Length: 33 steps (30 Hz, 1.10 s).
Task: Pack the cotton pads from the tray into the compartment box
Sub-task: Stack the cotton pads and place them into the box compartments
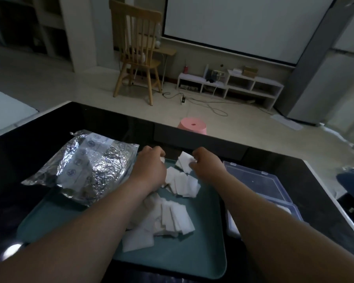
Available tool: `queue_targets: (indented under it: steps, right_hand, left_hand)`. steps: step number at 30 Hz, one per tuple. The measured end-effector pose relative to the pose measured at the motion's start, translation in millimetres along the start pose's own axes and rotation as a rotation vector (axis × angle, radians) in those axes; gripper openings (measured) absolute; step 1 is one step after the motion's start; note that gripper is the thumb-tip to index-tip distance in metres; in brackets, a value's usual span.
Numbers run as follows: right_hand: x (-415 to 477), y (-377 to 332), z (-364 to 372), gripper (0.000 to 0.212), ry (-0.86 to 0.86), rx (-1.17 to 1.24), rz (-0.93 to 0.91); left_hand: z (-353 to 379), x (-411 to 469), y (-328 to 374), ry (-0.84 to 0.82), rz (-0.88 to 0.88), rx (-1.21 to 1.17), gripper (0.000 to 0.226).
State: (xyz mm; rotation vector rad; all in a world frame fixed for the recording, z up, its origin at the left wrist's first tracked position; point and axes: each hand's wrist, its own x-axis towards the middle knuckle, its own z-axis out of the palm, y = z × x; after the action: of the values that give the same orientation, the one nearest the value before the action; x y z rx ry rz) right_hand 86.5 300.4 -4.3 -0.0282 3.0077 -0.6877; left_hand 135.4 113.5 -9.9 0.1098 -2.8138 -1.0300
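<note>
A teal tray (202, 260) lies on the dark table and holds several white square cotton pads (176, 219), in one heap near me and another further back. My left hand (149, 168) reaches over the far part of the tray, fingers curled round a white pad at its fingertips. My right hand (207, 165) is beside it, pinching a white pad (185, 162) lifted off the far heap. The clear plastic compartment box (260, 180) stands right of the tray, partly hidden by my right forearm.
A crinkled silver foil bag (84, 170) lies over the tray's left rim. The table's far edge is just beyond my hands. A pink stool (192, 126), a wooden chair (137, 50) and a low white shelf (229, 86) stand on the floor behind.
</note>
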Motion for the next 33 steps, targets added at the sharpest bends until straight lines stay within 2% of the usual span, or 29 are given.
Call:
queue_targets:
  steps: [2, 4, 6, 9, 11, 13, 15, 16, 18, 20, 23, 24, 29, 31, 33]
  right_hand:
    - [21, -7, 5, 0.072, -0.072, -0.056, -0.002]
    - [34, -11, 11, 0.078, -0.135, -0.088, -0.013]
    - [37, -12, 16, 0.057, -0.115, -0.139, -0.042]
    - [26, -10, 15, 0.018, 0.014, -0.163, -0.093]
    - [13, -8, 11, 0.002, 0.073, -0.042, -0.096]
    - [-5, -7, 4, 0.001, 0.147, 0.195, -0.065]
    - [-28, -8, -4, 0.007, 0.238, 0.375, -0.069]
    - [-40, -10, -7, 0.011, 0.276, 0.429, -0.08]
    - [-66, -14, -13, 0.014, 0.327, 0.498, -0.099]
    - [-88, -21, -13, 0.016, 0.316, 0.501, -0.111]
    - [-116, -28, -14, 0.003, 0.254, 0.424, -0.162]
    - [-123, -29, -16, 0.005, 0.235, 0.394, -0.189]
    - [-146, -25, -26, 0.042, 0.12, 0.431, -0.174]
    - [-150, -23, -25, 0.038, 0.187, 0.487, -0.141]
    - [-154, -22, -23, 0.033, 0.263, 0.493, -0.112]
  left_hand:
    - [2, 5, -1, 0.0, -0.015, -0.034, 0.037]
    - [5, 9, 0, -0.001, -0.029, -0.06, 0.037]
    - [8, 11, 1, -0.022, -0.053, -0.07, 0.037]
    - [13, 8, 1, -0.051, -0.073, -0.077, 0.037]
    - [12, 5, 6, -0.042, -0.065, -0.102, 0.036]
    - [8, 1, 15, -0.017, -0.082, -0.195, 0.03]
    - [2, -8, 31, -0.032, -0.172, -0.403, 0.02]
    - [-2, -15, 40, -0.096, -0.253, -0.577, 0.02]
    - [-10, -32, 59, -0.34, -0.448, -0.994, 0.031]
    - [-15, -49, 69, -0.516, -0.516, -1.249, 0.042]
    - [-18, -68, 72, -0.495, -0.391, -1.233, 0.039]
    - [-20, -72, 72, -0.465, -0.364, -1.204, 0.037]
    - [-35, -95, 70, -0.468, -0.249, -1.059, 0.045]
    - [-41, -106, 70, -0.461, -0.25, -1.059, 0.043]
    - [-40, -111, 64, -0.479, -0.406, -1.231, 0.035]
